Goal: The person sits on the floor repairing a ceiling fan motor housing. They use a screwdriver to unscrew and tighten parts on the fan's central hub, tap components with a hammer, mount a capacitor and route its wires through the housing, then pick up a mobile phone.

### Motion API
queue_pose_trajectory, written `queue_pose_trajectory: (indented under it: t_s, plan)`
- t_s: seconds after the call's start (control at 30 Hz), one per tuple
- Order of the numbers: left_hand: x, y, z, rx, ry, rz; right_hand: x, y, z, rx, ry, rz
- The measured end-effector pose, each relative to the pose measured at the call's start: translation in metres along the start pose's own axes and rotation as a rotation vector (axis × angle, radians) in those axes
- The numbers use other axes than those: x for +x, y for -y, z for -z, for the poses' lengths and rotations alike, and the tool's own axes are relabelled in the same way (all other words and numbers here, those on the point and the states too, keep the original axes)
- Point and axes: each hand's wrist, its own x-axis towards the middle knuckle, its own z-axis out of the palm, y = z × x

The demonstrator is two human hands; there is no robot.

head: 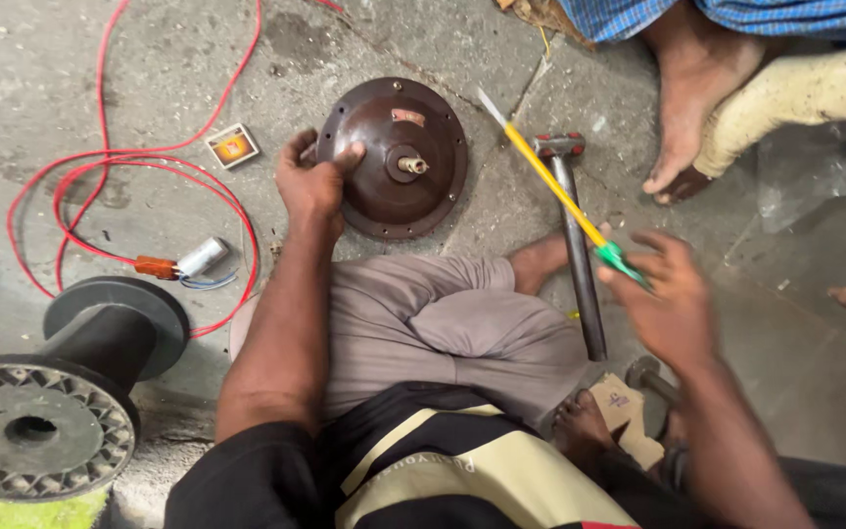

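- On the concrete floor, right in front of the seated person's folded legs, lies the round brown motor housing (399,157), dome side up, a short metal shaft standing out of its middle.
- The left hand (311,182) is on it: fingers curled over the housing's left rim, thumb pressed on the dome, a firm grasp.
- Over on the other side, the right hand (668,294) hangs in the air, a little blurred, its fingers wrapped around the green handle of a yellow-shafted screwdriver (560,191); the blade angles up and left, its tip just off the housing's right edge, not touching.
- Beneath that screwdriver a hammer (578,245) lies flat on the floor, head pointing away from the person, handle running back toward the knee.
- Left of the housing sits a small matchbox (232,146), near the hand's knuckles.
- Farther left, a red wire (100,162) loops across the floor and ends at a small silver cylinder (200,257).
- At the lower left corner, a black empty spool (61,392) rests on its side.
- At the top right, another person's bare foot (687,88) stands on the floor, well apart from the housing.
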Motion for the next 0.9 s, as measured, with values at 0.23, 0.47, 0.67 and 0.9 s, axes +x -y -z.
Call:
queue_pose_trajectory:
  t_s: [0.23,0.47,0.67,0.9]
  plan:
    - [0.008,0.004,-0.015,0.216,0.075,-0.044,-0.092,0.018,0.055,-0.293,-0.104,-0.030]
    - [0.006,0.009,-0.030,0.282,0.112,-0.091,-0.115,-0.004,0.039,-0.246,-0.035,-0.126]
    - [0.006,0.009,-0.026,0.303,0.135,-0.135,-0.115,-0.013,0.031,-0.081,-0.017,-0.412]
    - [0.008,0.010,-0.025,0.261,0.152,-0.134,-0.114,-0.012,0.025,-0.024,0.019,-0.532]
